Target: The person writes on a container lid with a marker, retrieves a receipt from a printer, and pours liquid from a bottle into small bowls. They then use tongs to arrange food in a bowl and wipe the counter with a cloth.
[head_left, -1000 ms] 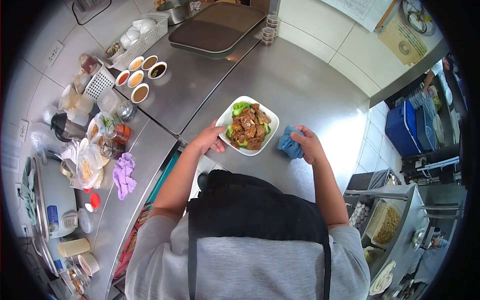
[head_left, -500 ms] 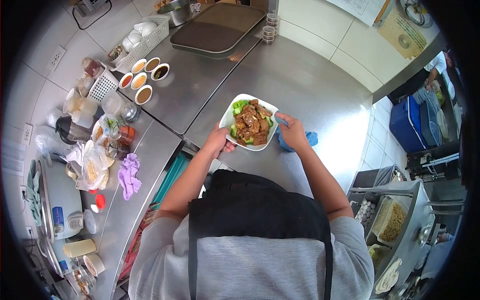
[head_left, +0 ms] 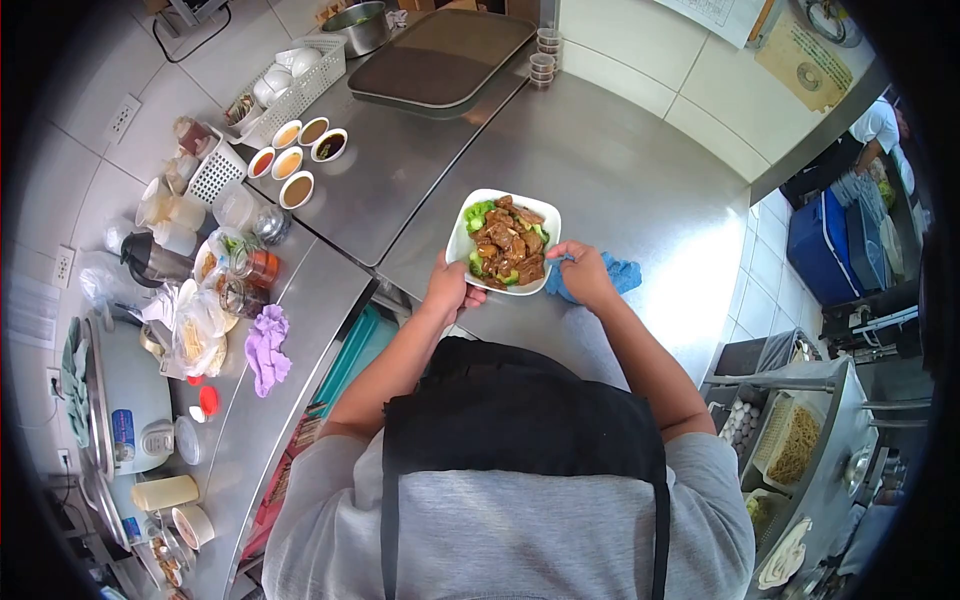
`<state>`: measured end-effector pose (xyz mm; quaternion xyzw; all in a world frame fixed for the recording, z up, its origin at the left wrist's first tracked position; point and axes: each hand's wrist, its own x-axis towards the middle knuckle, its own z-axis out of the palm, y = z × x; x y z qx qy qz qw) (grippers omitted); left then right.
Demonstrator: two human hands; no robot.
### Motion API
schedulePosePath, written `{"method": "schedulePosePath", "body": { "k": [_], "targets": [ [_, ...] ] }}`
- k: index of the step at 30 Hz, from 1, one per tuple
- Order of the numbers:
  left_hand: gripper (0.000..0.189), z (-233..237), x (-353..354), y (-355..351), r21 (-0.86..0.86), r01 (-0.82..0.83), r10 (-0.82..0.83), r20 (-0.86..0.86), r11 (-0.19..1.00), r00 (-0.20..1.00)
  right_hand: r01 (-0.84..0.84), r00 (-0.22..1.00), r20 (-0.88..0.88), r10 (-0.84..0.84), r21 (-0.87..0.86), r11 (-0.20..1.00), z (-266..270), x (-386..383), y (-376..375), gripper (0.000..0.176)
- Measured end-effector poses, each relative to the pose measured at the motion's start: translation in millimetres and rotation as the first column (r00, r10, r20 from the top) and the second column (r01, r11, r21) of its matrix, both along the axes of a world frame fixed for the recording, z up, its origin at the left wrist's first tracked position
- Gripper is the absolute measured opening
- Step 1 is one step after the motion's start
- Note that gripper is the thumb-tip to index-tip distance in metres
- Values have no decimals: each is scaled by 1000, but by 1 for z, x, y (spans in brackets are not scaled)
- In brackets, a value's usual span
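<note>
A white squarish bowl [head_left: 553,222] holds glossy brown meat pieces [head_left: 507,238] and green broccoli [head_left: 477,215]. It is over the steel counter, in front of my black apron. My left hand [head_left: 452,288] grips the bowl at its lower left side, fingers curled underneath. At the bowl's lower right rim is my right hand [head_left: 584,272], fingers bent and pressed together around a blue cloth [head_left: 620,274]. Part of that cloth spreads out to the right of the hand, and part shows under the fingers beside the bowl.
Small cups of sauce [head_left: 297,189] stand on the counter at upper left, near a brown tray [head_left: 440,60]. Jars, bags and a purple cloth [head_left: 266,350] line the left counter. A person [head_left: 880,130] is beyond a blue cooler [head_left: 820,245] at right.
My right hand has slid down along the bowl's right rim, and the blue cloth once at its fingertips now shows lower. My left hand still holds the bowl. The view has shifted slightly.
</note>
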<state>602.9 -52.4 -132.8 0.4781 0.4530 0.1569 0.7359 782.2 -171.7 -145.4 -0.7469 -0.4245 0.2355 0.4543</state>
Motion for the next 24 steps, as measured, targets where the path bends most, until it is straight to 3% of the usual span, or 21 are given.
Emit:
{"method": "schedulePosePath", "body": {
  "k": [1,3,6,12,15,18,21,24],
  "targets": [
    [35,0,0,0,-7,7,-7,2,1000,1000,-28,970,-244,8,-80,996,0,9,-5,23],
    [34,-1,-1,0,-20,21,-21,9,1000,1000,-137,741,-671,-37,-205,969,22,24,-12,23],
    [34,-4,-3,0,-61,32,-30,42,998,999,59,490,-864,-113,-97,994,35,24,-23,22],
    [35,-8,-5,1,-82,67,-60,92,994,994,72,843,-527,-107,-86,994,22,-2,-19,20],
    [33,-8,-5,-1,-86,67,-58,107,994,993,184,876,-447,-180,-35,982,4,-7,-10,20],
    [30,-10,-1,-6,-87,-10,17,71,996,997,140,964,-225,-143,-29,990,1,-13,-10,19],
    [28,-10,0,-9,-77,-36,43,79,996,996,99,946,-304,-115,-66,993,14,-16,-15,18],
    [27,-7,0,-13,-78,-30,37,84,996,996,63,783,-611,-117,-109,992,23,-7,-23,18]
  ]
}}
